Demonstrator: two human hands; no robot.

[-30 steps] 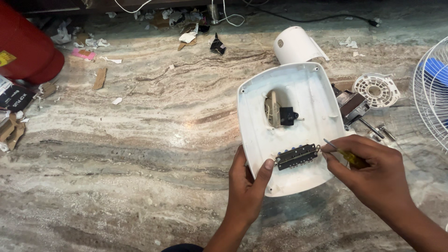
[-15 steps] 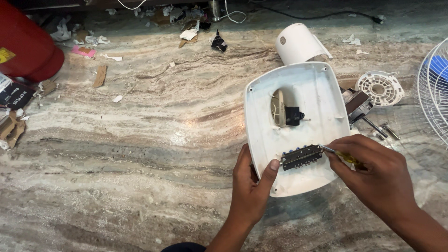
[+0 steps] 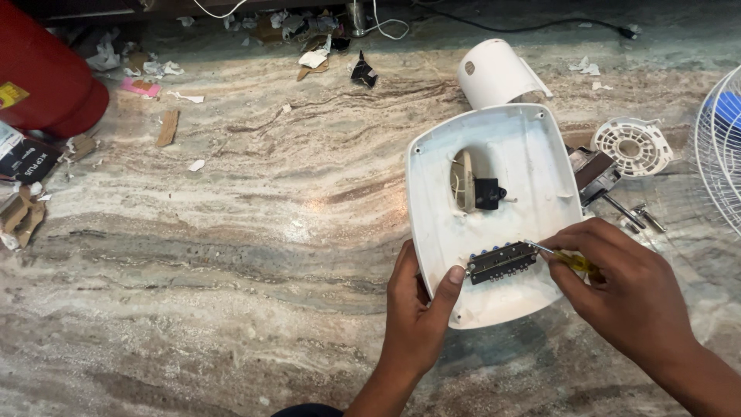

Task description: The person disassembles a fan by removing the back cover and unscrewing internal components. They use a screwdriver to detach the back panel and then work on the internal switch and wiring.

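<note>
A white plastic fan base cover (image 3: 509, 154) lies open side up on the marble floor. Inside it sit a black switch block (image 3: 502, 262) near its lower edge and a small black part (image 3: 488, 193) by an oval opening. My left hand (image 3: 417, 309) grips the cover's lower left rim, thumb resting just left of the switch block. My right hand (image 3: 617, 293) holds a yellow-handled screwdriver (image 3: 567, 259), whose metal tip touches the right end of the switch block.
A white curved housing piece (image 3: 498, 73) lies behind the cover. To the right are a round white vented disc (image 3: 631, 147), a motor with shaft (image 3: 606, 181) and a fan grille (image 3: 722, 154). A red cylinder (image 3: 42, 73) stands at the far left amid paper scraps.
The cover, both hands and screwdriver keep the same arrangement; only the view has shifted slightly. The screwdriver tip stays at the switch block.
</note>
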